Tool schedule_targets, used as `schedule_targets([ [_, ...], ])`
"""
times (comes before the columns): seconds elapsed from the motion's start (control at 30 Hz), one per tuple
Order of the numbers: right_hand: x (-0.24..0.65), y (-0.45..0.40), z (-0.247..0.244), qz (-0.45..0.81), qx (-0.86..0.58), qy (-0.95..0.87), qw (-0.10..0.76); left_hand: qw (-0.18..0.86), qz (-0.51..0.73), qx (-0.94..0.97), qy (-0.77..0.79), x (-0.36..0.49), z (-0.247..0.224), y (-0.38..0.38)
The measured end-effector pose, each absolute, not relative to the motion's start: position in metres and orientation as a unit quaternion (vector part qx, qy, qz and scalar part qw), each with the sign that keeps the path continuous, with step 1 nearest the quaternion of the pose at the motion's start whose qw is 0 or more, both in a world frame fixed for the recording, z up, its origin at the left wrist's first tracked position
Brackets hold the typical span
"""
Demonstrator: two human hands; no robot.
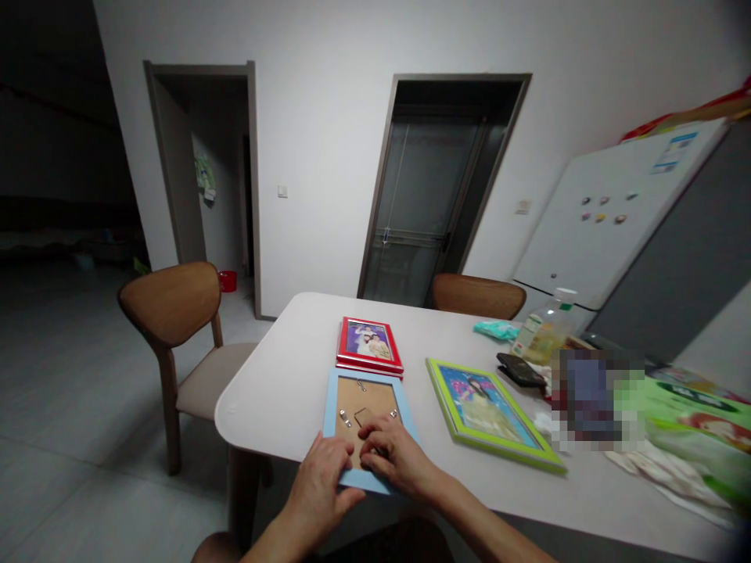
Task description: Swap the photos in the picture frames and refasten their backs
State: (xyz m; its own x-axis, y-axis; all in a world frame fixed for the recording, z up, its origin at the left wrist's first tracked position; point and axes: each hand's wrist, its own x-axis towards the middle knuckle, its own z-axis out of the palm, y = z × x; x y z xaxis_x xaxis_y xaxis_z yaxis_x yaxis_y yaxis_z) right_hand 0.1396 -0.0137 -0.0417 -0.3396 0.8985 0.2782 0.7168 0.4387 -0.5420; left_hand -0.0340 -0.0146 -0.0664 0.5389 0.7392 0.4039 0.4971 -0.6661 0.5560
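A light blue picture frame (331, 407) lies face down at the near table edge, its brown backing board (352, 395) upward. Metal clips (345, 419) show on the board at the top and both sides, and a cut outline marks its middle. My left hand (322, 477) is closed on the frame's lower left corner, thumb at the near edge and fingertips on the board. My right hand (396, 456) rests over the lower right of the board, fingers curled together; what lies under the fingertips is hidden.
Red picture frames (399, 366) lie stacked just beyond the blue one. A green picture frame (498, 453) lies to the right. Farther right are a black phone (519, 370), a bottle (543, 328), and a green package (692, 422). Wooden chairs (176, 301) stand at the table (270, 375).
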Motion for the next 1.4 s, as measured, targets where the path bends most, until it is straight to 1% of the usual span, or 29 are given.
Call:
schedule_targets([
  [0.1,0.140,0.004,-0.041,0.131,-0.560,-0.766,0.287,0.190,0.323,0.857,0.355,-0.034,-0.068,-0.014],
  [0.23,0.141,0.046,-0.045,0.067,-0.666,-0.698,0.255,0.188,0.332,0.853,0.356,-0.034,-0.072,-0.013],
  [0.37,0.140,0.076,-0.058,0.040,-0.704,-0.665,0.247,0.191,0.324,0.857,0.353,-0.034,-0.072,-0.012],
  [0.5,0.138,0.083,-0.065,0.020,-0.719,-0.652,0.241,0.197,0.319,0.856,0.355,-0.034,-0.069,-0.013],
  [0.63,0.139,0.078,-0.059,0.020,-0.705,-0.668,0.236,0.193,0.325,0.855,0.354,-0.035,-0.069,-0.012],
  [0.77,0.149,0.052,-0.047,0.041,-0.683,-0.687,0.244,0.192,0.310,0.861,0.355,-0.035,-0.071,-0.012],
  [0.87,0.156,0.021,-0.042,0.090,-0.667,-0.712,0.200,0.193,0.302,0.861,0.360,-0.034,-0.070,-0.014],
  [0.93,0.156,0.005,-0.042,0.097,-0.659,-0.726,0.173,0.193,0.302,0.859,0.365,-0.034,-0.069,-0.016],
  [1.07,0.150,-0.003,-0.041,0.093,-0.670,-0.710,0.195,0.206,0.306,0.854,0.367,-0.034,-0.070,-0.017],
  [1.17,0.150,0.003,-0.033,0.088,-0.680,-0.698,0.207,0.242,0.340,0.835,0.357,-0.034,-0.071,-0.017],
  [1.27,0.149,0.007,-0.016,0.072,-0.678,-0.699,0.214,0.301,0.422,0.765,0.382,-0.030,-0.065,-0.010],
  [1.33,0.141,0.006,-0.004,0.064,-0.677,-0.696,0.229,0.357,0.475,0.698,0.399,-0.026,-0.059,-0.002],
  [1.4,0.129,0.004,0.008,0.065,-0.658,-0.703,0.262,0.420,0.512,0.630,0.406,-0.024,-0.054,0.010],
])
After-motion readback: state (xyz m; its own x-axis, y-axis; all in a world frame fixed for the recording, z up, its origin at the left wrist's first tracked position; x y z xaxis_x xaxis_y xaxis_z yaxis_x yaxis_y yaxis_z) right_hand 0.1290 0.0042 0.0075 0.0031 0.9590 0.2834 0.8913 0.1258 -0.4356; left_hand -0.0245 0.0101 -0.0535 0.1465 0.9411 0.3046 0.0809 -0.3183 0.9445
